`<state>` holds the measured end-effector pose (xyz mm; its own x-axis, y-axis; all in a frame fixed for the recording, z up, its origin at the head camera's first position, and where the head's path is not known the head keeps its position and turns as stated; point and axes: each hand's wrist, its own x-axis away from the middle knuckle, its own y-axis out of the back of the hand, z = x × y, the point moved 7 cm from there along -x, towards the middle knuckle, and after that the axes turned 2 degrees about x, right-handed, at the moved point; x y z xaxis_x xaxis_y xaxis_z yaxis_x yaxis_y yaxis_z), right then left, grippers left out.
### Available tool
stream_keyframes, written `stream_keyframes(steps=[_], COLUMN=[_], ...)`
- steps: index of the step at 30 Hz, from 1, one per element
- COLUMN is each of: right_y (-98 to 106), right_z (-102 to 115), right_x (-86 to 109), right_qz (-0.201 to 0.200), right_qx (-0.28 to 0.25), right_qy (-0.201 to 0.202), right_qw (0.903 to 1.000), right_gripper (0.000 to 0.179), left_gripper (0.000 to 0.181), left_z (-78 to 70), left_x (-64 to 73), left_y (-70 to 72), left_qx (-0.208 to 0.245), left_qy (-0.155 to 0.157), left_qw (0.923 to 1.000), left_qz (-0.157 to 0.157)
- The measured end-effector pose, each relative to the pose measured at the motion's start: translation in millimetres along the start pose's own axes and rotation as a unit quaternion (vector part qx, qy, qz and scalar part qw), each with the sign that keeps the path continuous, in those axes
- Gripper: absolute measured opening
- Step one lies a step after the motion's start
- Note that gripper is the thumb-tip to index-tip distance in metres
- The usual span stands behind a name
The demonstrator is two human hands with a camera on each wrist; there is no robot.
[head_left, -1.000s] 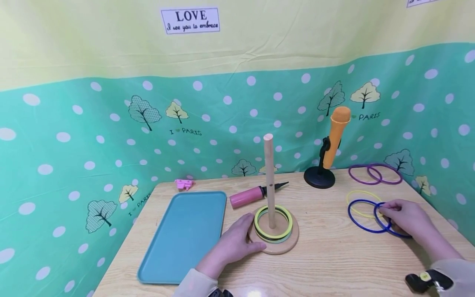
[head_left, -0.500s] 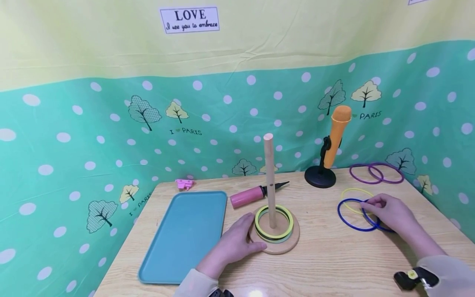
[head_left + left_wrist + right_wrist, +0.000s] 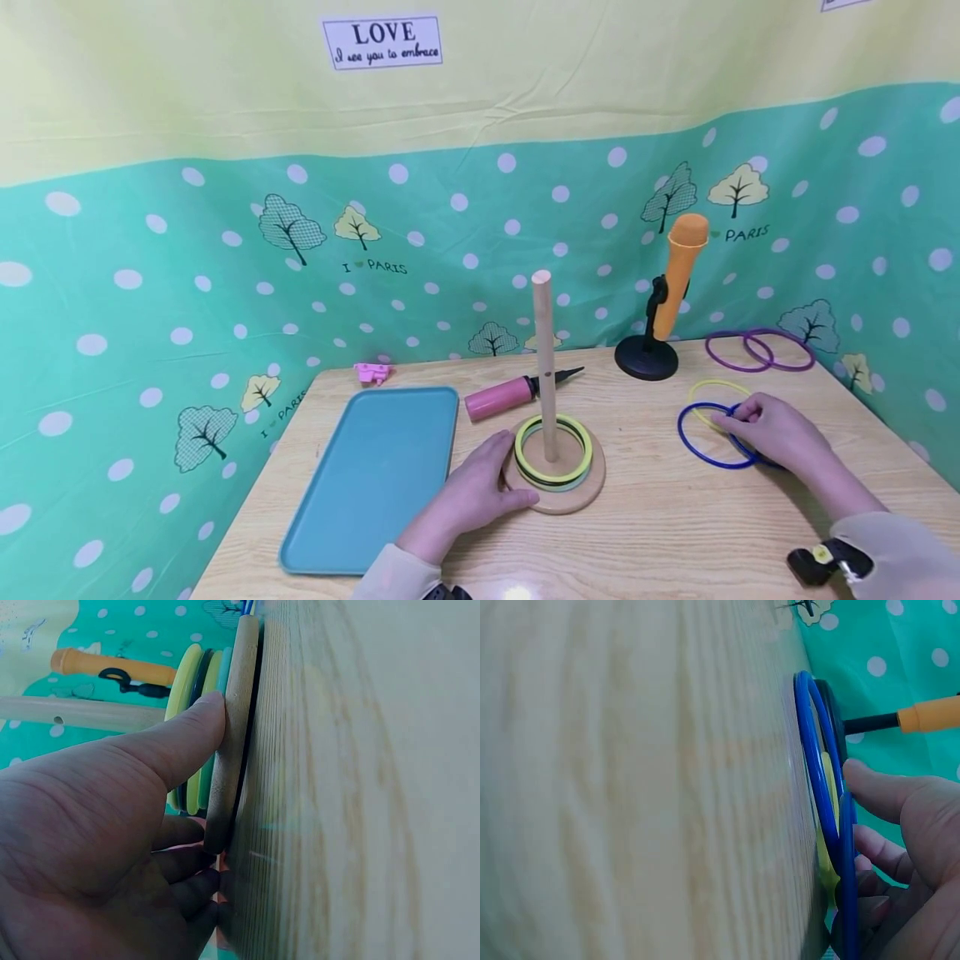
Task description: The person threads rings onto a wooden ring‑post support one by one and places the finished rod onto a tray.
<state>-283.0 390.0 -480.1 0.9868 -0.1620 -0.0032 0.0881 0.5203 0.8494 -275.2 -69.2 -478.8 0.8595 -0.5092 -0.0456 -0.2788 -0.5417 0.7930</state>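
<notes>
A wooden ring toss stand (image 3: 545, 367) has an upright peg and a round base (image 3: 583, 498). Around the foot of the peg lie several stacked rings, a yellow-green ring (image 3: 178, 720) on top, then black, yellow-green and teal. My left hand (image 3: 480, 492) grips the base at its left edge, thumb on the upper face and fingers at the side. Over on the right, my right hand (image 3: 780, 429) pinches a blue ring (image 3: 847, 877) between thumb and fingers. Another blue ring (image 3: 684, 442) overlaps it, and a yellow ring (image 3: 708, 384) lies partly behind both.
A blue tray (image 3: 375, 475) lies left of the stand. Behind the stand are a pink hand pump (image 3: 498, 398) and a small pink toy (image 3: 372, 372). An orange microphone (image 3: 678, 279) on a black stand and two purple rings (image 3: 738, 369) are at the back right, before a curtain.
My right hand has moved left, and the blue rings and the yellow ring have shifted left with it. My left hand stays on the base.
</notes>
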Motion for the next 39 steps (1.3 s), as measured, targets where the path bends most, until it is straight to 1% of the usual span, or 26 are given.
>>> stream_keyframes(steps=[6, 9, 13, 16, 20, 24, 27, 31, 33, 36, 39], right_y=[-1, 0, 4, 9, 22, 37, 47, 59, 64, 69, 75], right_z=[4, 4, 5, 7, 11, 18, 26, 38, 43, 51, 61], right_x=[0.9, 1.5, 3.3, 6.5, 11.9, 17.8, 20.8, 24.0, 26.6, 30.3, 34.1], right_qz=[0.008, 0.011, 0.010, 0.000, -0.037, -0.084, -0.126, -0.181, -0.196, -0.202, -0.212], right_qx=[0.010, 0.018, 0.029, 0.032, 0.045, 0.051, 0.044, 0.031, 0.018, -0.010, -0.037], right_qy=[0.008, 0.010, 0.005, 0.000, 0.002, 0.008, 0.026, 0.060, 0.070, 0.073, 0.077], right_qw=[0.9999, 0.9997, 0.9995, 0.9995, 0.9983, 0.9951, 0.9907, 0.9811, 0.9779, 0.9766, 0.9736], right_gripper=[0.045, 0.041, 0.041, 0.038, 0.035, 0.042, 0.038, 0.029, 0.030, 0.035, 0.035], left_gripper=[0.101, 0.101, 0.101, 0.101, 0.100, 0.100, 0.100, 0.101, 0.100, 0.100, 0.100], left_z=[0.8, 0.9, 0.3, 0.5, 1.4, 1.7, 1.1, 0.2, -0.6, -1.2, -1.0], left_x=[0.5, 0.7, 0.7, 0.5, 0.3, 0.7, 1.0, 1.7, 1.9, 1.9, 1.7], left_y=[0.0, 0.3, 0.5, 0.2, 0.0, 0.2, 0.7, 1.0, 1.3, 1.4, 1.1], left_qx=[0.001, 0.001, -0.001, -0.001, 0.001, 0.001, -0.001, 0.002, 0.003, 0.005, 0.007], left_qy=[0.001, 0.000, 0.000, 0.000, 0.003, 0.005, 0.005, 0.004, 0.001, -0.005, -0.006], left_qw=[1.0000, 1.0000, 1.0000, 1.0000, 1.0000, 1.0000, 1.0000, 1.0000, 1.0000, 1.0000, 0.9999], left_qz=[0.001, 0.001, 0.001, 0.000, 0.000, 0.001, 0.002, 0.002, 0.000, -0.003, -0.004])
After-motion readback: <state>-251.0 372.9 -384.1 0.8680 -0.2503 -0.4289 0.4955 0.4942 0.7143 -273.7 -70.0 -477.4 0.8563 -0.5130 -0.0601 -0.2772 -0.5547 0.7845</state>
